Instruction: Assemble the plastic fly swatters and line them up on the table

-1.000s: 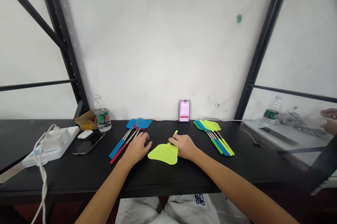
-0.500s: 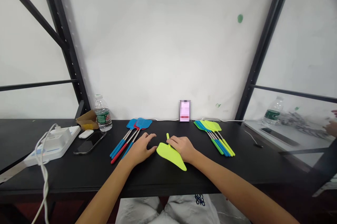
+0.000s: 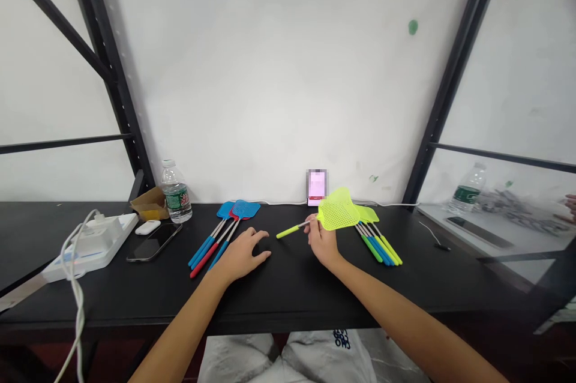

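A yellow-green fly swatter (image 3: 338,210) is in my right hand (image 3: 322,241), gripped by its metal rod near the mesh head. Its mesh head faces me and partly covers the swatters behind, while the handle points left. My left hand (image 3: 245,253) rests over the black table with its fingers apart, holding nothing. Just left of it lies a group of blue and red fly swatters (image 3: 211,251), heads toward the wall. To the right of my right hand lies another group of green, blue and yellow-green fly swatters (image 3: 381,245), handles toward me.
At the left stand a water bottle (image 3: 176,194), a cardboard box (image 3: 150,203), a white earphone case (image 3: 147,227), a dark phone (image 3: 155,243) and a white power strip (image 3: 112,250) with cables. A lit phone (image 3: 317,182) leans on the wall. A short cable (image 3: 441,247) lies right.
The held swatter has turned: its head swung from low in front of me up and to the right, its handle now pointing left. My left hand has barely moved.
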Action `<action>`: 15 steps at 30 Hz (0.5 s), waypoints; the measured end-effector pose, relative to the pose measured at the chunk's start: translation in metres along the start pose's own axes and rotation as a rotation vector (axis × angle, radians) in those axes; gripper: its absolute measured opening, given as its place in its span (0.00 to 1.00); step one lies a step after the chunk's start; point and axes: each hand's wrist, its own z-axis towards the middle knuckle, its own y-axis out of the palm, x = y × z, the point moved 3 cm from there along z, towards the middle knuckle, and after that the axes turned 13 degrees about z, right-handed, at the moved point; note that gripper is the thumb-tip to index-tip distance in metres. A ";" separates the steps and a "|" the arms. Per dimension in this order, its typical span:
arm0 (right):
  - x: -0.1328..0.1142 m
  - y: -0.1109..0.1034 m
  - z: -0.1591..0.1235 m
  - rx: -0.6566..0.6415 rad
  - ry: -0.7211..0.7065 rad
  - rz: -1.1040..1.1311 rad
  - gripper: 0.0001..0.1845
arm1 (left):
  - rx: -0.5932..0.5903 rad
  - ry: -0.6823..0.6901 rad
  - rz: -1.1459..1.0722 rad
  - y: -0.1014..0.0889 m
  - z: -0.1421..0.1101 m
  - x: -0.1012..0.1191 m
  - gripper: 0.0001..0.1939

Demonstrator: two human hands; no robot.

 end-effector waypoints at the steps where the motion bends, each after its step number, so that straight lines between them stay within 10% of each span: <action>1: 0.002 -0.003 0.002 0.044 -0.006 0.004 0.28 | -0.007 -0.003 0.003 0.000 0.000 0.000 0.20; 15: 0.023 0.006 0.007 -0.042 0.274 0.274 0.25 | 0.005 0.049 0.032 0.005 0.000 0.018 0.14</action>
